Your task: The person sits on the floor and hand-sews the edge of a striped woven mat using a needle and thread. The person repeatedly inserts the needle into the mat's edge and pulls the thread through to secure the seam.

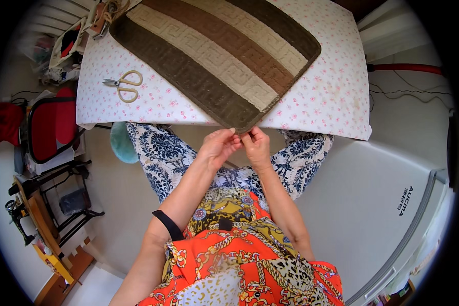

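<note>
A striped brown and beige mat (214,57) with a raised key pattern lies slantwise on a table covered with a floral cloth (160,97). Its nearest corner reaches over the table's front edge. My left hand (218,147) pinches that corner from the left between thumb and finger. Close beside it, my right hand (257,147) grips the corner's edge from the right. The fingertips of both hands nearly meet; whether they hold anything small besides the mat cannot be told. Scissors with pale yellow handles (125,86) lie on the cloth to the left, blades pointing left.
A red chair (48,130) stands left of the table, with a sewing machine (21,222) on its stand lower down. A basket with items (67,48) is at the upper left. A white appliance (378,191) stands at the right. A teal round stool or cushion (123,143) is under the table's edge.
</note>
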`<control>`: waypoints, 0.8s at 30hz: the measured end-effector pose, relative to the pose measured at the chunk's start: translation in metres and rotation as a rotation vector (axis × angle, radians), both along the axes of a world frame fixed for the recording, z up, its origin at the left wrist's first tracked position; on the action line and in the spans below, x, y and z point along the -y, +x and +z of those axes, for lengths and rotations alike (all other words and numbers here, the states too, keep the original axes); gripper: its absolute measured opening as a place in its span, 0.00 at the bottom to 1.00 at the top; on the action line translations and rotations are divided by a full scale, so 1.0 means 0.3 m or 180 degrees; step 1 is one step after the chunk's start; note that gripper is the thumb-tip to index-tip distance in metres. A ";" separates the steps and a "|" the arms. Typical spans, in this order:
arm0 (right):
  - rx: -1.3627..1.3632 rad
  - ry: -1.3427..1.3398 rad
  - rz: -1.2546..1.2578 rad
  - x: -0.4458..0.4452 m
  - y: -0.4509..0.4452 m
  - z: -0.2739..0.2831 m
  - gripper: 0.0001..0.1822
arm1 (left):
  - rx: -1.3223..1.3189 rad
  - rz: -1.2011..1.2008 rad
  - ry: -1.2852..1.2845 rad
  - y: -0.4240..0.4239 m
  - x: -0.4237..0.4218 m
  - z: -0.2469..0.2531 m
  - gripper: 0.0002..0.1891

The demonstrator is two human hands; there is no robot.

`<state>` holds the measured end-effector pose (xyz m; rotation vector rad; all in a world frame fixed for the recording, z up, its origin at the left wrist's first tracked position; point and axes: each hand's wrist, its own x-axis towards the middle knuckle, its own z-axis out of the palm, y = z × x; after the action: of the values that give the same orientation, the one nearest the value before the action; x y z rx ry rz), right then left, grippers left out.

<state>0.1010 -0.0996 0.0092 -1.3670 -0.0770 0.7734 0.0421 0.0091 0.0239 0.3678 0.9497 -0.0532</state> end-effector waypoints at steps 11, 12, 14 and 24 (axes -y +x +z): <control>0.1954 -0.1156 0.0764 0.052 0.022 0.006 0.07 | 0.0180 0.0128 0.0204 0.000 0.007 0.010 0.04; 0.1809 -0.1007 0.0669 0.049 0.018 0.006 0.06 | 0.0184 0.0115 0.0215 0.000 0.007 0.011 0.04; 0.1517 -0.0709 0.0480 0.042 0.011 0.008 0.06 | 0.0192 0.0090 0.0237 0.003 0.006 0.014 0.04; 0.0480 0.0092 0.0120 0.010 -0.019 -0.007 0.06 | 0.0122 -0.0029 0.0430 0.000 0.016 -0.002 0.05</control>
<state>0.0954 -0.1026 0.0071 -1.3981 -0.2322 0.6971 0.0422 0.0043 0.0233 0.4963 0.9162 0.0097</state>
